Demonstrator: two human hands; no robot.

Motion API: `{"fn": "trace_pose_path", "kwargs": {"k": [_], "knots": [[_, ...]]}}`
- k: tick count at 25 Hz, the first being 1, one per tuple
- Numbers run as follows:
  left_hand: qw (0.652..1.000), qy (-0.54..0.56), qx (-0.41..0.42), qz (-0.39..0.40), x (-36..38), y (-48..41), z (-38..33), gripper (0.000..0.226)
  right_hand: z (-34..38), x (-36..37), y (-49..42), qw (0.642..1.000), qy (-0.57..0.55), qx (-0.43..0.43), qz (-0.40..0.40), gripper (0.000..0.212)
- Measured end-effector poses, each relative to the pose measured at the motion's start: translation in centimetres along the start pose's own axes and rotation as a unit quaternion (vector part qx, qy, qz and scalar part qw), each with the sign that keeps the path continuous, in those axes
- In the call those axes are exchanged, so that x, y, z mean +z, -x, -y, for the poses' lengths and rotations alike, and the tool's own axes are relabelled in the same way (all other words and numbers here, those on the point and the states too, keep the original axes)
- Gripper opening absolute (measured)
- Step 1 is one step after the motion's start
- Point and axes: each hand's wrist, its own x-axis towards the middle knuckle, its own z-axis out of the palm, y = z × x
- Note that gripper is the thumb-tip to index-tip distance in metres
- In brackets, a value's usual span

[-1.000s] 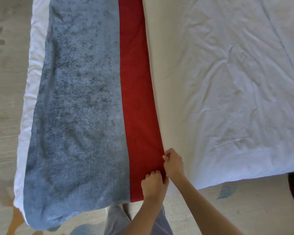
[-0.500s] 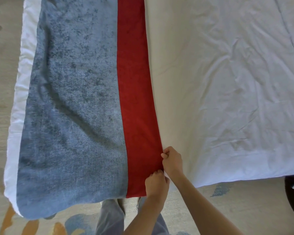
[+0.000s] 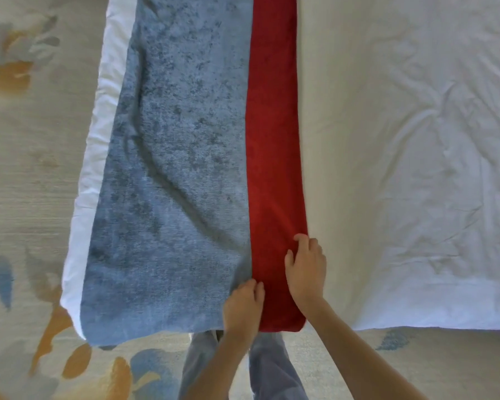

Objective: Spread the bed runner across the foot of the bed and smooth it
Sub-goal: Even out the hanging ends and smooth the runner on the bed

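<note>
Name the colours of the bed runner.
Mottled blue-grey, with a red stripe along the right edge of the runner; head view.

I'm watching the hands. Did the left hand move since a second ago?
Yes. The left hand slid left off the red stripe's right edge to the seam with the blue-grey part of the bed runner.

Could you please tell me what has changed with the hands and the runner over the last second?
Both hands let go of the red band's right edge. The left hand moved left to the seam with the blue-grey part; the right hand now lies flat and open on the red. The bed runner and white sheet lie as before.
</note>
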Motion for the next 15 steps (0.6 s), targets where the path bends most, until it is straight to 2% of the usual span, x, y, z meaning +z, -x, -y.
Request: {"fn": "trace_pose_path", "kwargs": {"k": [5, 8, 10, 12, 15], "knots": [[0.982, 0.069, -0.114, -0.130, -7.7, -1.3, 6.9, 0.024, 9.9, 4.0, 1.5, 0.977, -0.034, -0.191, 0.091, 0.012], [0.950, 0.111, -0.137, -0.258, -11.5, -0.2, 12.7, 0.010, 16.3, 6.8, 3.9, 0.944, -0.044, -0.279, 0.171, 0.020], [0.927, 0.115, -0.164, -0.317, -13.0, 0.8, 16.9, 0.018, 19.8, 8.5, 5.4, 0.918, -0.019, -0.332, 0.218, 0.024], [0.911, 0.118, -0.230, -0.322, -14.0, 1.9, 21.0, 0.029, 23.1, 10.1, 7.0, 0.884, 0.003, -0.397, 0.246, 0.026], [0.921, 0.134, -0.259, -0.259, -14.5, 2.4, 24.7, 0.035, 26.2, 12.5, 8.8, 0.845, 0.046, -0.470, 0.252, 0.033]]}}
